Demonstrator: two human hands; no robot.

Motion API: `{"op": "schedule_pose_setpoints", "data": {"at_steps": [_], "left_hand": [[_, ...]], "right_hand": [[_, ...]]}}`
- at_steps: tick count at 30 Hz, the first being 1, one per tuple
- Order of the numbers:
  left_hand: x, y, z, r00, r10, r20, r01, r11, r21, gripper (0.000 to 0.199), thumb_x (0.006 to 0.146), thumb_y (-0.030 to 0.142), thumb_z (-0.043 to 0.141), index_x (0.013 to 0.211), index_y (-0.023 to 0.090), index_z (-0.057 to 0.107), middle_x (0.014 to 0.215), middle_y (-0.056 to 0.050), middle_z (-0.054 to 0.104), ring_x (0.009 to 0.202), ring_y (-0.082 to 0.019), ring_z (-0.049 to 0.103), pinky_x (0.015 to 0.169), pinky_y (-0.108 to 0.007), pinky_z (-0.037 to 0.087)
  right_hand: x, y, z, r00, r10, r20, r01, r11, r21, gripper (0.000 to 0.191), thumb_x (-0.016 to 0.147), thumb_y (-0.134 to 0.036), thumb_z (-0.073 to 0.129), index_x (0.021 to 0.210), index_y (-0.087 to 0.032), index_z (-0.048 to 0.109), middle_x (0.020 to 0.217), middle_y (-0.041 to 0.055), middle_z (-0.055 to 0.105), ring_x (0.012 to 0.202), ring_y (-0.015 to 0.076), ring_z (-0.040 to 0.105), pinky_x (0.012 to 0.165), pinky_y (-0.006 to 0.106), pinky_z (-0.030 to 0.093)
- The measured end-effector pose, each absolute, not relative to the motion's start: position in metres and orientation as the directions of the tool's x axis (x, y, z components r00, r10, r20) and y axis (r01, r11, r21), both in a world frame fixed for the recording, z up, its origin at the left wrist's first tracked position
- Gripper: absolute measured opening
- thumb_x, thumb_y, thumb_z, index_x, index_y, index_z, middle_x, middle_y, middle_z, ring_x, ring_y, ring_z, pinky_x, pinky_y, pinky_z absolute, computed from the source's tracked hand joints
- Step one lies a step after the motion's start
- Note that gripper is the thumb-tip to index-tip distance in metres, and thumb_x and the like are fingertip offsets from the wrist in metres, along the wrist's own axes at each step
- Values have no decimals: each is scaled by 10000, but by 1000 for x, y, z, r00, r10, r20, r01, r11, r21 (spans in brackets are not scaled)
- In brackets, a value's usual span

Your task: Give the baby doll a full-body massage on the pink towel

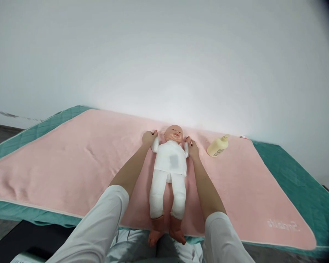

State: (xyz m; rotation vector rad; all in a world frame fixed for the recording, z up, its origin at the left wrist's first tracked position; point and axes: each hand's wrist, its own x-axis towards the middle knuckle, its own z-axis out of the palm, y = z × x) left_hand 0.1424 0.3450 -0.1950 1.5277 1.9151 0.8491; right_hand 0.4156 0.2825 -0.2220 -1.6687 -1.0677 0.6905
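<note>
A baby doll (168, 160) with a white cloth body lies on its back on the pink blanket (71, 157), head toward the wall and brown feet over the near edge. My left hand (149, 138) is closed around the doll's hand on the left of its head. On the other side, my right hand (192, 148) grips the doll's other hand. Both doll arms are bent upward beside the head. A grey square patch marks the doll's chest.
A pale yellow pump bottle (217, 147) stands on the blanket, right of my right hand. Under the blanket a green quilted cover (298, 175) shows at the sides. A white wall (164, 54) rises behind. Something black (24, 241) is at lower left.
</note>
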Motion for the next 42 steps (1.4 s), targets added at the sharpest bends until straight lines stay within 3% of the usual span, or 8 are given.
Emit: {"op": "schedule_pose_setpoints", "data": {"at_steps": [6,10,16,22,28,35,38,42], "left_hand": [[112,328,-176,-181,981,61,414,20,910,347,768,442,636,937,139,662,958,-112,740,862,-209,696,708,-270,505],[95,295,-151,-112,965,238,237,-207,949,508,675,398,752,1102,163,608,1031,-106,726,961,-231,685,828,-327,533],[84,220,-143,-31,892,450,466,-386,796,473,759,308,687,1214,246,571,1103,-28,703,993,-187,672,933,-314,507],[92,162,-171,-84,907,413,612,-280,740,310,813,295,598,1116,234,624,1117,-26,709,986,-194,672,894,-320,534],[85,132,-202,91,910,405,709,-345,615,252,862,253,518,1050,275,685,1309,-11,626,1137,-194,639,955,-303,530],[81,110,-230,284,911,298,761,-403,509,316,937,332,450,1048,224,726,1470,-39,503,1176,-223,632,1021,-352,503],[82,106,-231,295,913,281,789,-398,468,338,954,365,438,1016,222,738,1482,-40,488,1154,-236,646,1027,-375,499],[83,107,-227,239,926,292,790,-360,496,316,943,333,464,1175,269,668,1509,-28,453,1182,-238,628,994,-377,519]], "right_hand": [[430,270,-216,485,874,21,132,-49,-990,794,790,-379,614,1454,-60,318,1224,197,650,1077,226,657,903,368,532],[436,241,-201,463,878,121,54,108,-993,795,750,-376,647,1449,-143,352,1261,151,629,1139,236,624,988,430,492],[436,181,-190,409,861,303,82,296,-952,770,677,-335,760,1371,-220,446,1407,142,522,1268,257,538,1005,451,480],[442,134,-215,270,889,369,114,351,-929,557,717,-325,766,1225,-242,553,1313,101,601,1247,248,564,1057,494,465],[451,104,-239,73,913,402,326,359,-875,268,802,-292,677,1065,-244,652,1303,85,613,1243,262,577,1042,486,500],[447,93,-245,-321,825,466,608,556,-566,287,883,-223,571,1158,-216,652,1375,116,584,1313,254,531,1076,460,484],[446,93,-245,-374,798,473,642,591,-489,314,904,-171,500,1174,-217,655,1389,104,575,1345,242,497,1098,458,465],[447,94,-244,-361,805,471,655,578,-486,339,894,-157,493,1180,-232,658,1383,92,580,1342,247,496,1098,474,457]]}}
